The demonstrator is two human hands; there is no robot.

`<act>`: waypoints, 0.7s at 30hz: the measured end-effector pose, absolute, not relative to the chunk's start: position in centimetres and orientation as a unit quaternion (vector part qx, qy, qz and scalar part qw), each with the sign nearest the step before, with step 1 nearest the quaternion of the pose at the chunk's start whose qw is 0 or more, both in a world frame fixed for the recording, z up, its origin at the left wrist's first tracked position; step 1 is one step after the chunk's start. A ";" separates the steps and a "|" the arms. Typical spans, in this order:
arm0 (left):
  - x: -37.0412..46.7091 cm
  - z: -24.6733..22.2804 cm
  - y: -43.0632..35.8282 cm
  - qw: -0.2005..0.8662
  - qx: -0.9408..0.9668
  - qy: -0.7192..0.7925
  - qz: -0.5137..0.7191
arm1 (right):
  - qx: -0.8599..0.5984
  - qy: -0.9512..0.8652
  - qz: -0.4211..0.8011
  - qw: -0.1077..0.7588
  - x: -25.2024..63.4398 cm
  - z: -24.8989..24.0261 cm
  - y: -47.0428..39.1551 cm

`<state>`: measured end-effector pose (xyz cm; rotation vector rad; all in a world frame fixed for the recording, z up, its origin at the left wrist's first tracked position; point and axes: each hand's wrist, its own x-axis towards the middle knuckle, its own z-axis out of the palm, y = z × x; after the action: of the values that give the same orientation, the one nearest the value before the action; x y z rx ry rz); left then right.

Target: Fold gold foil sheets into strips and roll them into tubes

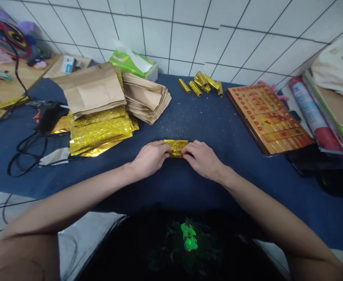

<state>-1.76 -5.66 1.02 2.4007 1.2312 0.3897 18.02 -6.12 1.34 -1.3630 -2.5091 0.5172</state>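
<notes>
Between my hands, at the middle of the dark blue table, is a small folded piece of gold foil paper (176, 147). My left hand (151, 159) pinches its left end, and my right hand (202, 159) pinches the right end. Creases run across the piece; its underside is hidden. To the left lies a stack of gold foil sheets (101, 132), partly covered by brown paper sheets (93, 88). Another pile of brown paper (146, 97) fans out beside it. Several rolled gold foil tubes (202, 82) lie in a loose heap near the wall.
A black glue gun (49, 115) and its looped cable lie at the left. A green tissue box (133, 64) stands against the tiled wall. On the right are a flat orange-gold box (268, 117), a cylindrical can (310, 105) and stacked books (340, 121).
</notes>
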 end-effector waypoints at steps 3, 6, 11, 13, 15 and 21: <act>-1.9 1.1 -5.6 0.196 0.866 0.443 0.127 | -0.466 -0.862 0.167 0.108 17.9 1.4 -6.1; -1.9 1.2 -5.6 0.173 0.869 0.451 0.102 | -0.469 -0.863 0.156 0.104 18.0 1.3 -6.2; -1.8 1.3 -5.8 0.116 0.881 0.454 0.068 | -0.470 -0.859 0.169 0.114 18.2 1.0 -6.1; -1.8 1.3 -5.9 0.100 0.883 0.454 0.068 | -0.470 -0.857 0.177 0.112 18.3 1.0 -6.0; -1.7 1.3 -5.9 0.094 0.882 0.457 0.068 | -0.475 -0.854 0.181 0.110 18.3 1.1 -5.9; -1.7 1.1 -6.0 0.060 0.885 0.459 0.056 | -0.493 -0.845 0.181 0.098 18.2 1.3 -5.7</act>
<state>-1.75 -5.97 1.15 2.6786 1.3901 0.1692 18.20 -5.72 1.26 -1.4594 -2.5010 0.5370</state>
